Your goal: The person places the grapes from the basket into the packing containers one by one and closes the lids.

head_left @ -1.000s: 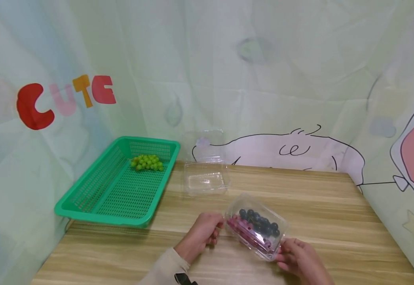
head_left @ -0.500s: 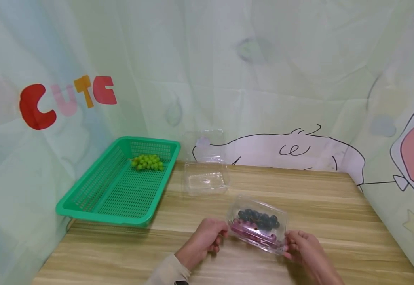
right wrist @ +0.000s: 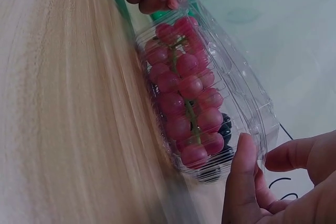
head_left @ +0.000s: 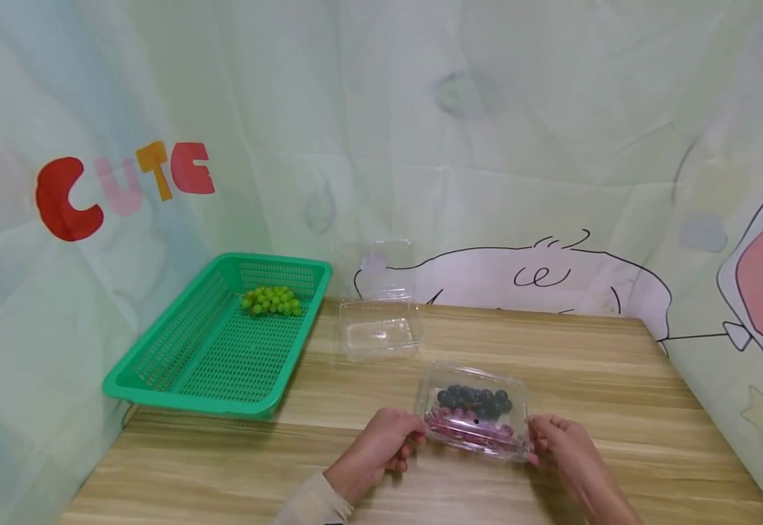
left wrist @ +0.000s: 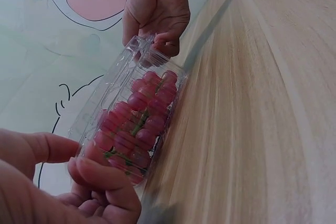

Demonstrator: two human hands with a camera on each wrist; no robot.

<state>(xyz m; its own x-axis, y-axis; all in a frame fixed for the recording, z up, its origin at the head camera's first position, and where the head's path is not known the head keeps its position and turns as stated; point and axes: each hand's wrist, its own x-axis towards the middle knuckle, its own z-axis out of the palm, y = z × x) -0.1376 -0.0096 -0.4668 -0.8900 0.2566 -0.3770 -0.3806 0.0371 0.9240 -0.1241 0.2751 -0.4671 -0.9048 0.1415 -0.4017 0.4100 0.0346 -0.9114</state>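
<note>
A clear plastic clamshell box [head_left: 476, 445] with its lid down holds pink grapes [right wrist: 178, 93] along the near side and dark grapes [head_left: 473, 399] behind them. My left hand [head_left: 386, 441] pinches the box's left end between thumb and curled fingers. At the opposite end, my right hand [head_left: 568, 448] grips the corner near the lid rim, as the right wrist view also shows. From the left wrist, the pink bunch [left wrist: 139, 114] with its green stem shows through the box wall. How firmly the box touches the table is hard to tell.
A green plastic basket [head_left: 270, 405] stands at the left, with a bunch of green grapes [head_left: 271, 300] at its far end. Behind the hands, another clear clamshell box [head_left: 378, 332] stands with its lid raised. A printed curtain [head_left: 519, 168] hangs around the wooden table [head_left: 618, 379].
The box has turned counterclockwise, its long side now nearly level across the view. My right hand has moved slightly away from me and right; my left hand slightly right and nearer.
</note>
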